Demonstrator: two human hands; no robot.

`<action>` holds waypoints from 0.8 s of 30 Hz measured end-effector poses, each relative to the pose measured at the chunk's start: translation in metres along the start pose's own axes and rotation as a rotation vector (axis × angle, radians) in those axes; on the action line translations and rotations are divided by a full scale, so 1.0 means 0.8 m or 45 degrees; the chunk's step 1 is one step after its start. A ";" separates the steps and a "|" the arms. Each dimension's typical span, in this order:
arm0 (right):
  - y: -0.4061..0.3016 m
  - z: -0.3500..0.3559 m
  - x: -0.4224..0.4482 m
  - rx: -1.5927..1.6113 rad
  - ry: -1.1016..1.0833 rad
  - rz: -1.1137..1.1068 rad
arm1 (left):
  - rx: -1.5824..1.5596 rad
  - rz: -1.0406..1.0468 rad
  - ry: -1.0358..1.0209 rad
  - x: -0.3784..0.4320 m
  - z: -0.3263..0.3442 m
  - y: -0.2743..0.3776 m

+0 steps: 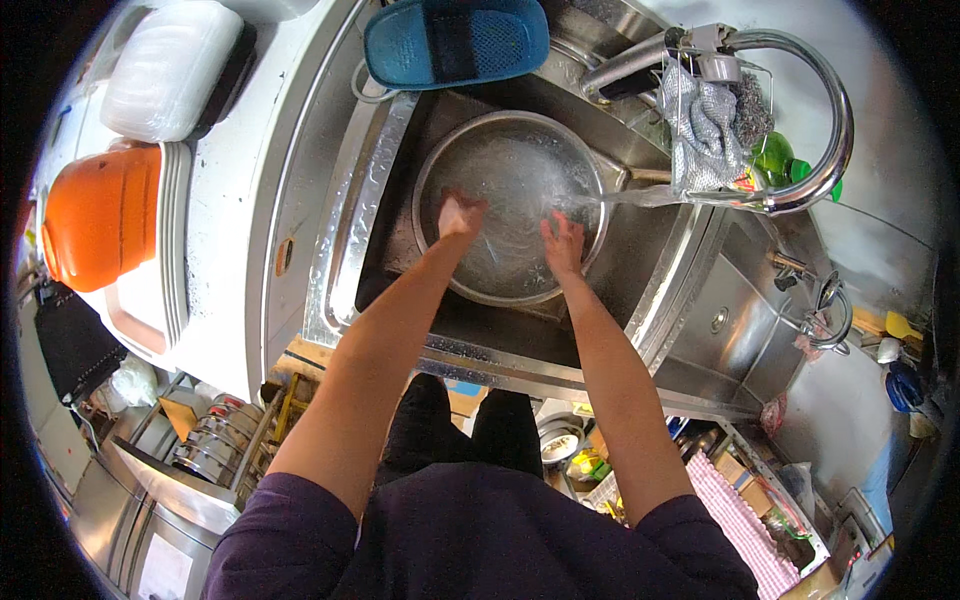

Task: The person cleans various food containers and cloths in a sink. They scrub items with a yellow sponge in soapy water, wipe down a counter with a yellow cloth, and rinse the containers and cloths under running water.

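Note:
A large round metal basin point(510, 292) filled with water stands in a stainless steel sink point(480, 330). Water pours into its right side from a curved chrome faucet point(840, 112). My left hand point(461, 214) is at the left part of the basin, partly in the water; its fingertips are hard to make out and no object shows in it. At the right side, just below the stream, my right hand point(564, 241) has its fingers spread, with nothing visible in them.
A blue plastic basket point(487, 45) sits at the sink's far edge. To the right, a wire rack holds a silvery mesh cloth point(701, 135) beside a green bottle point(772, 159). Orange bowls point(105, 217) and white trays point(176, 247) stand on the left counter. A second sink point(735, 315) adjoins at right.

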State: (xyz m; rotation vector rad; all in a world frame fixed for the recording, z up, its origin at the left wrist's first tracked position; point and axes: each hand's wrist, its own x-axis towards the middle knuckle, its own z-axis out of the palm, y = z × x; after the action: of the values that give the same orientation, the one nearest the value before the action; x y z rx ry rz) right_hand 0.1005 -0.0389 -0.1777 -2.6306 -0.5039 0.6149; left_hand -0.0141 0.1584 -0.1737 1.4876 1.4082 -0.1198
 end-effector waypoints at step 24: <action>-0.018 0.015 0.000 0.183 -0.144 -0.420 | -0.629 -0.037 -0.169 -0.083 -0.029 -0.059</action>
State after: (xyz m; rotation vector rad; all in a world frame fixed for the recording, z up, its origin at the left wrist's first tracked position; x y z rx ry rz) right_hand 0.0913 -0.0228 -0.1811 -2.3175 -0.8715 0.6660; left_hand -0.0837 0.1192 -0.1465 1.0316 1.2403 0.1052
